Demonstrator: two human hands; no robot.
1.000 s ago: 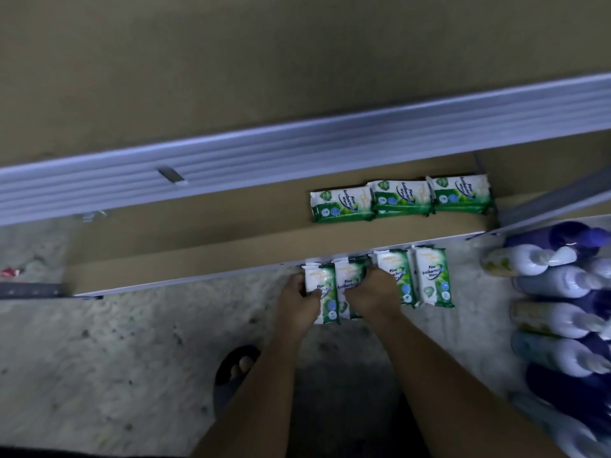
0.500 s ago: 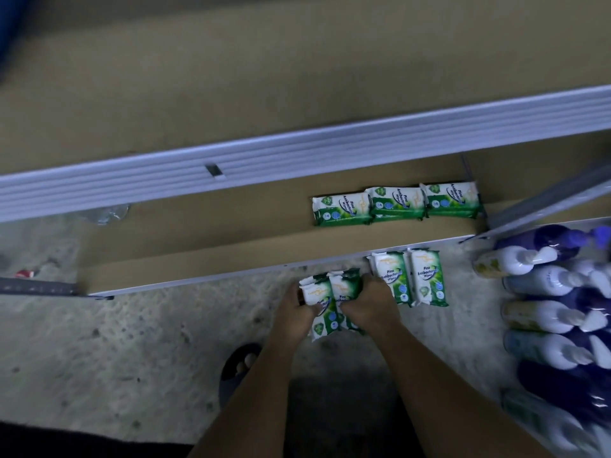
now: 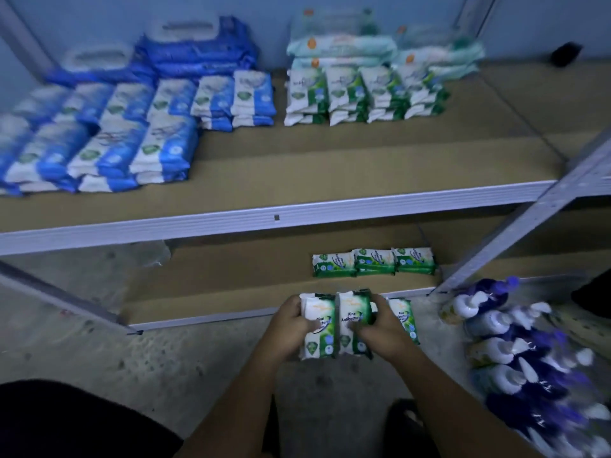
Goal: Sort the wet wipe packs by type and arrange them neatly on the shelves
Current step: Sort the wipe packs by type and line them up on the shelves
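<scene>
Both hands hold green-and-white pine wipe packs lifted off the floor. My left hand [image 3: 288,327] grips the left pack [image 3: 318,327]; my right hand [image 3: 385,328] grips the pack beside it [image 3: 351,320]. Another green pack [image 3: 404,320] lies on the floor just right of my right hand. Three green packs [image 3: 373,262] lie in a row on the bottom shelf [image 3: 231,294]. On the upper shelf [image 3: 330,180], blue packs [image 3: 132,127] are stacked at the left and green packs [image 3: 360,94] at the back middle.
Purple and white pump bottles [image 3: 522,352] lie in a row on the floor at the right. A grey shelf upright [image 3: 535,213] slants down at the right. Pale green bulk packs [image 3: 380,47] sit behind the green stacks. The concrete floor [image 3: 165,358] spreads to the left.
Both hands have lifted two green packs off the floor. The camera has tilted up, so the upper shelf with its blue and green stacks has come into view.
</scene>
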